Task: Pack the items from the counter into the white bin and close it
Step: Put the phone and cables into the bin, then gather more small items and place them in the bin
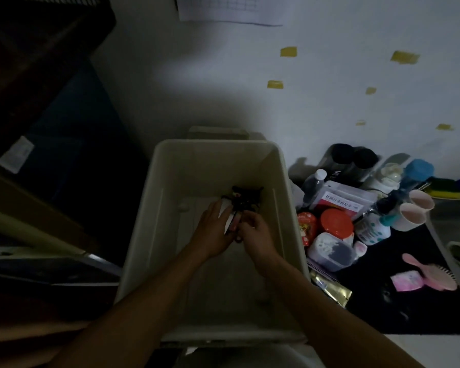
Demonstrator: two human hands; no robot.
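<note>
I see both of my hands down inside the white bin (154, 181), which stands open with its lid off, left of the dark tabletop (409, 309). The hands meet over the middle of the bin floor, touching one small white packet (230, 221) between them.

My left hand (213, 229) lies along the packet's left side with its fingers stretched over it. The light is too dim for me to tell whether those fingers wrap round it. My right hand (255, 235) has its fingers curled and pinches the packet at its near right edge.

Just beyond the fingertips, touching the packet's far end, a dark bundle (246, 197) lies on the bin floor, towards the far wall.

The remaining items are well apart from my hands, crowded on the tabletop to the right of the bin:
- a red-lidded jar (336, 221) and a clear container (332, 251) nearest the bin wall
- a red pouch (340, 200) and a water bottle (312, 184) behind them
- two pink cups (420, 200) and a blue-capped bottle (417, 171) farther right
- a pink hairbrush (433, 274) near the tabletop's right edge
</note>
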